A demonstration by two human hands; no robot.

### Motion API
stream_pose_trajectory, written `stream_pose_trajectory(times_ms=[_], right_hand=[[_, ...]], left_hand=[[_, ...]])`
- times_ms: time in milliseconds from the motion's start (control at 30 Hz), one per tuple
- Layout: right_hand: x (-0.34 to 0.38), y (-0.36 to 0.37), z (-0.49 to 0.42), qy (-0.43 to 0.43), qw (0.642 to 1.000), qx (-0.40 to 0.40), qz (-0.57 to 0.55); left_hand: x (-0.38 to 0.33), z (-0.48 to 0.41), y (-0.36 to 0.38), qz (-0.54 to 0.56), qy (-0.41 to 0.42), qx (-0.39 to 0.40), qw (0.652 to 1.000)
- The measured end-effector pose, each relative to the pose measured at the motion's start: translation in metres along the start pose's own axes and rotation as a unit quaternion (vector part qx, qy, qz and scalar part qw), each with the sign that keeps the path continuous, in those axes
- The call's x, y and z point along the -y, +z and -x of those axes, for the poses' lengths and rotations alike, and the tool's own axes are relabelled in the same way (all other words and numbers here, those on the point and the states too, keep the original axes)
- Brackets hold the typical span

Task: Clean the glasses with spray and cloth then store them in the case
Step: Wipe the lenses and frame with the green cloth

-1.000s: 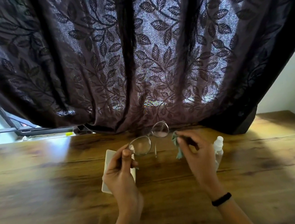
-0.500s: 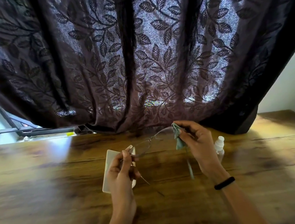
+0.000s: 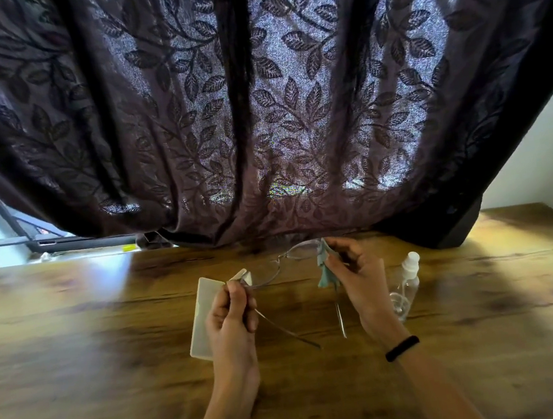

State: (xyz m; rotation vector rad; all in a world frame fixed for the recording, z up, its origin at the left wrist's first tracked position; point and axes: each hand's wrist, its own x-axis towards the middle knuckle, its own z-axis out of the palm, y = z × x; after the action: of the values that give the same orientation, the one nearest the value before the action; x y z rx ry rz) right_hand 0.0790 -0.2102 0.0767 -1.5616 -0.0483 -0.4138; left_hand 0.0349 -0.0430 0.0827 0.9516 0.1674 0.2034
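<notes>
Above mid worktop (image 3: 115,382): glasses (image 3: 288,261) held in the air between both hands, temples unfolded and pointing back at the person. Left hand (image 3: 231,321) is curled, pinching the frame's left end. Right hand (image 3: 355,276) pinches teal cloth (image 3: 325,272) over the right lens. White case (image 3: 201,317) lies on worktop, partly behind left hand. Clear bottle (image 3: 406,286) sits just right of right hand. Black band (image 3: 402,348) on right wrist. Dark leaf curtain (image 3: 256,108) behind.

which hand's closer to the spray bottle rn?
Right. The right hand, pinching the cloth on the glasses, is just beside the spray bottle; the left hand grips the glasses' other end by the case, further off.
</notes>
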Motion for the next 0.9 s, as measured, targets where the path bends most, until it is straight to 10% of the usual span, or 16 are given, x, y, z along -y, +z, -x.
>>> stream_pose_trajectory(times_ms=[533, 900], right_hand=[[-0.041, 0.003, 0.043, 0.127, 0.992, -0.020, -0.011], [-0.001, 0.001, -0.008, -0.014, 0.998, -0.026, 0.053]], left_hand=[[-0.006, -0.003, -0.003, 0.054, 0.024, -0.004, 0.998], [0.000, -0.002, -0.006, -0.065, 0.015, 0.008, 0.998]])
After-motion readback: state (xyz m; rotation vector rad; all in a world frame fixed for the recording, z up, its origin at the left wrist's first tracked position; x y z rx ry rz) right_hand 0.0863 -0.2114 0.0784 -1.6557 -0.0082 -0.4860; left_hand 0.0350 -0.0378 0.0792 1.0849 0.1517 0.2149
